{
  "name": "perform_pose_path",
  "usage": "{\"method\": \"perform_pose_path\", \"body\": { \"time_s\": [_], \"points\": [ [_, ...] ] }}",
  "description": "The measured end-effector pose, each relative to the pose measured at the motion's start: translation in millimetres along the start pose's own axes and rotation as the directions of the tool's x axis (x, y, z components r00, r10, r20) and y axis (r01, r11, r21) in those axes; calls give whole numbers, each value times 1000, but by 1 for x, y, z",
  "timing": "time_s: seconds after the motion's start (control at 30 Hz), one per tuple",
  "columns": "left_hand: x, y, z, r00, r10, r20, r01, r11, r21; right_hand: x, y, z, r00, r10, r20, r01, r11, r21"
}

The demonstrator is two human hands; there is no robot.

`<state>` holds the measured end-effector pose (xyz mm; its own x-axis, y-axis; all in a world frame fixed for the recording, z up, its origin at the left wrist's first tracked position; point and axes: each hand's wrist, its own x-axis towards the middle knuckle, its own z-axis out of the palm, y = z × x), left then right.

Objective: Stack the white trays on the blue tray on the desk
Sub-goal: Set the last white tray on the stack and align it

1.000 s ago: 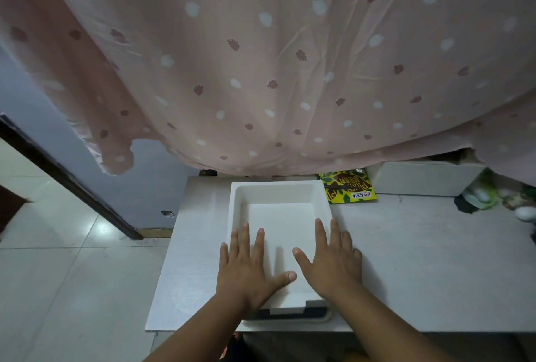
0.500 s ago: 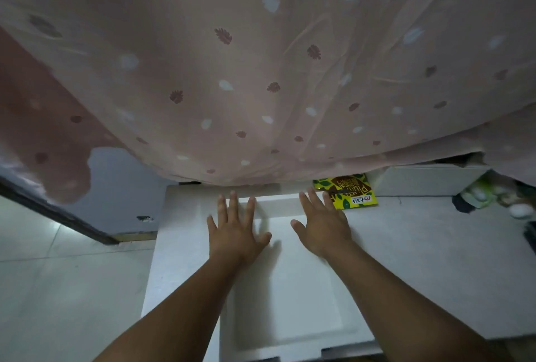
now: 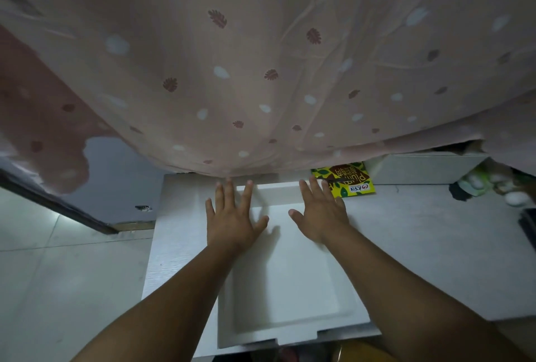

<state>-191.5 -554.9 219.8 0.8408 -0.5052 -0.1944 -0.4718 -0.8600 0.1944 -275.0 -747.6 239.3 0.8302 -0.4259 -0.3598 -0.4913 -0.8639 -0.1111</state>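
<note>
A white tray (image 3: 287,283) lies lengthwise on the grey desk (image 3: 420,251), its near end at the desk's front edge. My left hand (image 3: 232,216) rests flat on the tray's far left rim, fingers spread. My right hand (image 3: 320,213) lies flat over the tray's far right part, fingers spread, fingertips at the far rim. Neither hand holds anything. The blue tray is hidden; only the white one on top shows.
A pink dotted curtain (image 3: 261,71) hangs low over the desk's far edge, just beyond my fingertips. A yellow-green packet (image 3: 348,181) lies right of the tray's far end. A white box (image 3: 420,168) and small clutter (image 3: 490,184) sit at the back right. Tiled floor (image 3: 58,274) is on the left.
My head has leaned forward, so the tray looks nearer. Both hands slid from the tray's near end to its far end and stay flat on it.
</note>
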Motion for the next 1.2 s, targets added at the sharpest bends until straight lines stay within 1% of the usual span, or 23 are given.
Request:
{"method": "perform_pose_path", "body": {
  "time_s": [0.07, 0.13, 0.17, 0.2, 0.23, 0.3, 0.4, 0.47, 0.53, 0.63, 0.73, 0.9, 1.0, 1.07, 1.13, 1.2],
  "points": [
    [-7, 5, -5, 998, 45, -53, -46, 999, -18, -13, 2, 0, 996, -51, -76, 53, 998, 24],
    [-16, 14, -10, 979, 157, -127, -166, 984, -62, -26, 2, 1, 977, -138, -161, 150, 987, 63],
    [-24, 19, -12, 965, 223, -136, -236, 968, -88, -34, 3, 3, 965, -173, -196, 195, 976, 96],
    [-34, 27, -17, 960, 267, -84, -276, 950, -145, -42, 3, 4, 956, -186, -226, 222, 965, 144],
    [-46, 35, -21, 953, 302, 0, -296, 933, -204, -49, 3, 6, 947, -184, -264, 238, 952, 192],
    [-69, 52, -28, 915, 372, 156, -325, 908, -263, -64, 2, 5, 936, -159, -315, 246, 934, 259],
    [-95, 66, -32, 874, 405, 268, -317, 894, -318, -80, 0, 2, 952, -146, -271, 220, 937, 271],
    [-114, 73, -34, 854, 409, 321, -329, 903, -276, -95, 3, 2, 959, -122, -255, 195, 939, 283],
    [-130, 79, -38, 842, 396, 367, -377, 918, -125, -105, 6, 6, 966, -105, -238, 183, 926, 331],
    [-149, 84, -39, 850, 342, 400, -409, 908, 93, -123, 7, 11, 971, -132, -200, 197, 915, 353],
    [-160, 83, -38, 853, 320, 411, -435, 873, 222, -139, 8, 18, 968, -151, -202, 216, 908, 358],
    [-166, 78, -32, 867, 356, 347, -455, 850, 264, -166, 7, 29, 927, -198, -320, 290, 917, 272],
    [-167, 75, -29, 863, 382, 331, -473, 840, 267, -184, 11, 40, 879, -204, -430, 327, 916, 235],
    [-167, 74, -30, 858, 400, 322, -488, 829, 273, -197, 14, 48, 839, -241, -488, 370, 910, 186],
    [-168, 74, -29, 858, 409, 311, -493, 825, 276, -211, 18, 62, 807, -301, -508, 411, 904, 119],
    [-168, 74, -28, 862, 402, 310, -486, 828, 279, -220, 21, 75, 795, -337, -504, 436, 896, 88]
  ]
}}
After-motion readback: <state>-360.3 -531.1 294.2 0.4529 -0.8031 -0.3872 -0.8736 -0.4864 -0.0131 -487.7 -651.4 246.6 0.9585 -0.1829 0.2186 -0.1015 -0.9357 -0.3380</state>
